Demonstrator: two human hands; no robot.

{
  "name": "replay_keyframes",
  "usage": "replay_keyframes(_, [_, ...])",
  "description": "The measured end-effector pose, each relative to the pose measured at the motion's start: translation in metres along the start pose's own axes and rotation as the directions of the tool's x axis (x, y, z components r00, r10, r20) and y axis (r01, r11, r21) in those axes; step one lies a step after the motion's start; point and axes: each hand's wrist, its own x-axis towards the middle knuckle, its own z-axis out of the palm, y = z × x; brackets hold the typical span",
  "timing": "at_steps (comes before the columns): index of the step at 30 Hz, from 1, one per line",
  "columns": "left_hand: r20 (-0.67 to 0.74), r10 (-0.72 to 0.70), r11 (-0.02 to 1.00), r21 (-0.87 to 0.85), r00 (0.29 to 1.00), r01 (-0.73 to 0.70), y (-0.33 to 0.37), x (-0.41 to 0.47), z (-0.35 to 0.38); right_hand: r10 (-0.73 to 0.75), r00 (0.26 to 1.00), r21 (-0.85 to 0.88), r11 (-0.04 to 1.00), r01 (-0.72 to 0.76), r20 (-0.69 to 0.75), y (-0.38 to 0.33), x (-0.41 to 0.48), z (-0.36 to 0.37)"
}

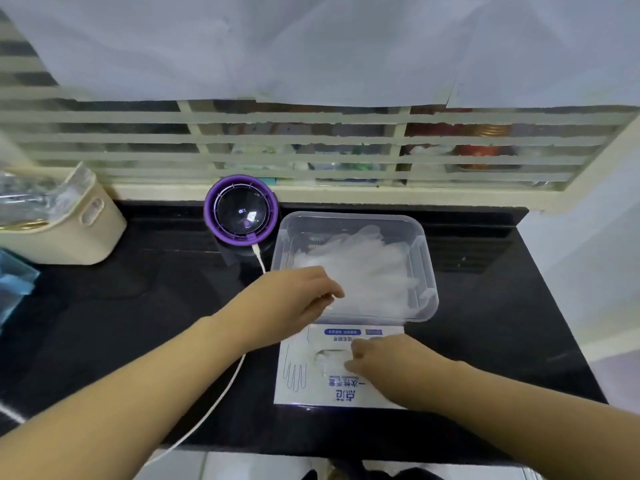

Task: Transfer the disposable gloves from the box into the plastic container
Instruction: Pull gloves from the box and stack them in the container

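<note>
Lay flat on the black desk (pixel 138 306), at its near edge: the white glove box (pixel 304 379), touching the clear plastic container (pixel 424 271) just beyond it. Held a loose heap of translucent disposable gloves (pixel 367 271) inside that container. Reached over the container's near-left corner with the left hand (pixel 298 299), fingers (pixel 329 289) curled down onto the heap, grip unclear. Pinched with the right hand (pixel 384 358) a crumpled glove (pixel 329 358) at the box opening.

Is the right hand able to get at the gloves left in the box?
Probably yes. The right hand is already at the opening in the box, fingers on the gloves showing there, with nothing in the way.
</note>
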Motion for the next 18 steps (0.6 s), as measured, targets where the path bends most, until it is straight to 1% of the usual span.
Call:
replay_keyframes(1, [-0.01,0.062,0.998,0.021,0.998,-0.061,0.001,-0.012,0.006,0.012,1.0,-0.017,1.0,-0.012,-0.001,0.003,0.003,0.007])
replay_keyframes(2, [0.022,0.098,0.994,0.051,0.995,-0.099,0.0,-0.023,0.015,0.021,1.0,-0.021,1.0,-0.021,-0.015,0.005,0.005,0.012])
replay_keyframes(3, [0.1,0.086,0.992,0.078,0.991,-0.094,-0.002,-0.03,0.024,0.031,0.999,-0.002,1.0,-0.031,-0.04,0.008,0.008,0.016])
replay_keyframes(5, [0.309,-0.008,0.993,0.113,0.951,-0.028,-0.007,-0.041,0.047,0.028,0.997,0.021,0.999,-0.026,-0.077,0.01,0.012,0.023])
replay_keyframes(6, [0.38,-0.05,0.991,0.133,0.924,-0.001,-0.01,-0.045,0.057,-0.008,0.996,-0.003,1.0,0.008,-0.091,0.011,0.014,0.025])
replay_keyframes(7, [0.418,-0.08,0.986,0.166,0.905,0.011,-0.013,-0.048,0.066,-0.054,0.993,-0.036,0.998,0.05,-0.105,0.012,0.015,0.026])
replay_keyframes(9, [0.446,-0.113,0.976,0.217,0.888,0.015,-0.017,-0.05,0.077,-0.12,0.986,-0.042,0.992,0.116,-0.114,0.015,0.017,0.027])
replay_keyframes(11, [0.461,-0.125,0.978,0.206,0.878,0.031,-0.019,-0.049,0.08,-0.138,0.981,-0.085,0.988,0.127,-0.135,0.02,0.02,0.027])
replay_keyframes(15, [0.482,-0.122,0.991,0.104,0.868,0.082,-0.019,-0.048,0.082,-0.051,0.983,0.027,0.998,0.057,-0.176,0.02,0.026,0.028])
replay_keyframes(18, [0.473,-0.137,0.991,0.066,0.87,0.12,-0.019,-0.049,0.082,0.01,0.978,0.086,0.996,0.008,-0.208,0.015,0.031,0.029])
